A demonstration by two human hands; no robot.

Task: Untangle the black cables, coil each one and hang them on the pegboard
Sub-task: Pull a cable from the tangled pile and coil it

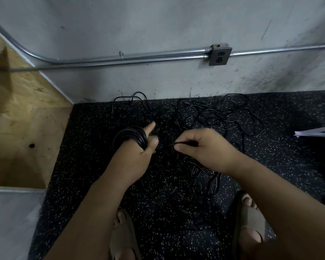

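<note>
A tangle of thin black cables (204,117) lies spread over the dark speckled floor below the wall. My left hand (137,156) holds a coil of black cable (131,137) of several loops, with the loops round the fingers and the index finger pointing away. To its right, my right hand (201,147) pinches a black cable strand (184,143) between thumb and fingers, just above the tangle. No pegboard is in view.
A metal conduit (139,58) with a grey outlet box (219,55) runs along the grey wall. A plywood panel (21,119) stands at the left. My two sandalled feet (124,235) are at the bottom. A white sheet edge (315,132) pokes in at the right.
</note>
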